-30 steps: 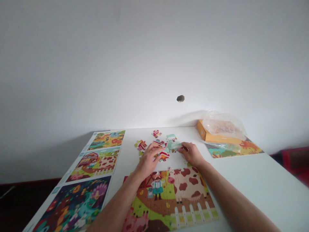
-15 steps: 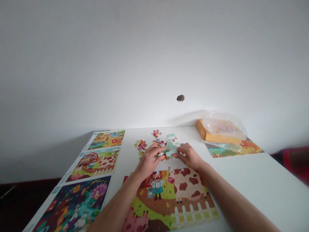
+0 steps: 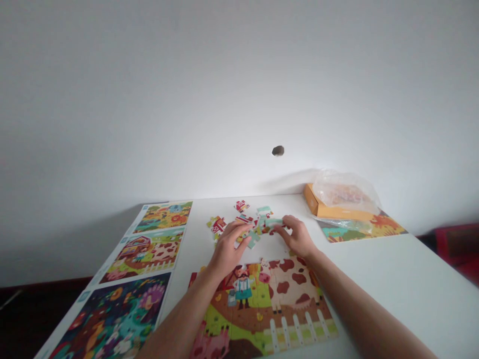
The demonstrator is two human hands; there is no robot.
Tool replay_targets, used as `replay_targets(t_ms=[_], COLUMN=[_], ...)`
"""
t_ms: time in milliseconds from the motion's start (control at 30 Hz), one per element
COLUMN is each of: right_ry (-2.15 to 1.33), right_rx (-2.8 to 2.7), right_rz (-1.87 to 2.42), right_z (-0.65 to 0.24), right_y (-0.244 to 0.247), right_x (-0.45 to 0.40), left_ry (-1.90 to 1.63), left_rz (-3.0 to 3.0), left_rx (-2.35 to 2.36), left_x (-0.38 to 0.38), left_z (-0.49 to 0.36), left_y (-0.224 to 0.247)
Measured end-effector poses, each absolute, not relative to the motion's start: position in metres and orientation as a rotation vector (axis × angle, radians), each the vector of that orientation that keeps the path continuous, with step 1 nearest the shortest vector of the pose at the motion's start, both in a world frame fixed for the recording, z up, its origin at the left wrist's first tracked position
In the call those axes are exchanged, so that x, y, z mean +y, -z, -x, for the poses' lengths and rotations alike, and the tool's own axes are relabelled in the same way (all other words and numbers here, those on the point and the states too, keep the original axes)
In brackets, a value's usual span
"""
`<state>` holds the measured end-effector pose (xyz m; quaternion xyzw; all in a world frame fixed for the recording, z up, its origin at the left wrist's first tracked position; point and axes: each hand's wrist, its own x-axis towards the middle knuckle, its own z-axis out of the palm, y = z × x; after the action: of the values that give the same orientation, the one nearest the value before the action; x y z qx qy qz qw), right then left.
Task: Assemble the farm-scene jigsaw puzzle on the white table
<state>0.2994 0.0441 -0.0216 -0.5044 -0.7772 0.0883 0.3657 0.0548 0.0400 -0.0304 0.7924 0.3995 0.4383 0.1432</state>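
Loose jigsaw pieces lie in a small heap beyond the partly joined farm puzzle [image 3: 262, 309], which shows a farmer, a cow and a white fence. My right hand [image 3: 298, 237] pinches a pale green puzzle piece [image 3: 276, 222] between thumb and fingers at the right side of the heap. My left hand [image 3: 229, 245] rests at the left side, thumb and fingers apart, close to another pale green piece [image 3: 253, 240]. Its fingers partly cover pieces below. A red barn piece [image 3: 218, 225] and a second barn piece [image 3: 241, 205] lie farther out.
Along the left table edge runs a printed sheet with several pictures, among them a farm scene [image 3: 144, 254] and a dark night scene [image 3: 116, 319]. At the back right stand an orange box [image 3: 329, 212], a clear plastic bag [image 3: 346, 187] and an animal picture [image 3: 389, 228]. Behind is a wall.
My right hand has moved slightly away and to the right with a pale green piece. The left hand's fingers have parted from the pieces, uncovering a pale green one near its thumb.
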Motion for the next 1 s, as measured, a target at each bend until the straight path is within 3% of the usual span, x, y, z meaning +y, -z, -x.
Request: replay_targets(t_ms=[200, 367, 633, 1000], right_ry=[-0.095, 0.025, 0.129, 0.008], right_rx=[-1.847, -1.830, -1.737, -1.774], right_rz=[1.790, 1.869, 1.809, 1.720], right_z=[-0.314, -0.316, -0.323, -0.319], right_y=[0.039, 0.049, 0.057, 0.045], right_x=[0.059, 0.061, 0.063, 0.061], left_ry=[-0.864, -0.707, -0.819, -0.767], left_rz=[-2.360, -2.435, -2.465, -2.465], left_rx=[1.812, 1.719, 1.574, 1.578], left_x=[0.040, 0.037, 0.037, 0.040], left_z=[-0.051, -0.050, -0.048, -0.046], left_y=[0.035, 0.036, 0.039, 0.041])
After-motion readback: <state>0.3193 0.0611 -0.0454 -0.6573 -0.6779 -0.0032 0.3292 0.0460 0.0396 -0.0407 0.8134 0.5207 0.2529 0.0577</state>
